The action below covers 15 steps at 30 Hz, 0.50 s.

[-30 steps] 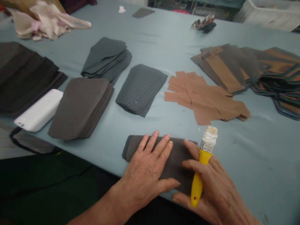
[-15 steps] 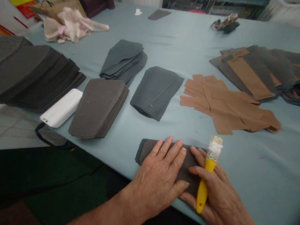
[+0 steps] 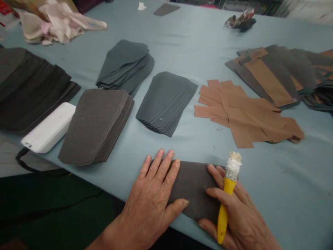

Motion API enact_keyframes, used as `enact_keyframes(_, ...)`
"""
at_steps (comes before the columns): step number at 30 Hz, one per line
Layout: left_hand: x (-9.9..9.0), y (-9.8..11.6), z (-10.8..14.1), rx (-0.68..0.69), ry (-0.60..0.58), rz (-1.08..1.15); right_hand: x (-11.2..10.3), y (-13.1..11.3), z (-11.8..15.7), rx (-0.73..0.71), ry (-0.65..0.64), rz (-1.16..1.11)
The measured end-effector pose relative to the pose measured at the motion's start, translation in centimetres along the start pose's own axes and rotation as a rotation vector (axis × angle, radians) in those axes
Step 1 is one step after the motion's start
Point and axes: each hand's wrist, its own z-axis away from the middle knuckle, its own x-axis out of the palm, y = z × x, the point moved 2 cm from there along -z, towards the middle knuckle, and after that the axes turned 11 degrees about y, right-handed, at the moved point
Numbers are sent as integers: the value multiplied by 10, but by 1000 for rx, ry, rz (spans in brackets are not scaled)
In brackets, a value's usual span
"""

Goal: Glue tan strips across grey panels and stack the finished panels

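A dark grey flat piece (image 3: 194, 189) lies at the table's front edge under both hands. My left hand (image 3: 153, 194) rests flat on its left part, fingers spread, covering that end. My right hand (image 3: 236, 208) holds a paintbrush (image 3: 226, 201) with a yellow handle, tucked between thumb and fingers with its pale, crusted bristles pointing away from me. Fingertips of the same hand touch the right end of the piece. Beyond the hands lie a fanned stack of blue-grey pieces (image 3: 166, 100) and a pile of brown strips (image 3: 244, 114).
A thick stack of dark grey pieces (image 3: 93, 125) stands left of centre, beside a white oblong box (image 3: 49, 128) with a black cord. More dark stacks (image 3: 28, 90) fill the far left. Grey pieces with brown strips (image 3: 273, 76) lie at right. Crumpled cloth (image 3: 59, 21) sits behind.
My left hand has slid left along the grey piece, baring more of its middle and covering its left end. The right hand keeps the brush. The whole view has shifted slightly.
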Motion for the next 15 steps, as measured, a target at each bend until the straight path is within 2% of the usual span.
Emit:
enact_keyframes(6,-1,0,0,34,7,-48,-4,-4,-11,-78,12,73)
enact_keyframes(15,6,-2,3,60,51,-113,-7,-7,-17,-91,33,133)
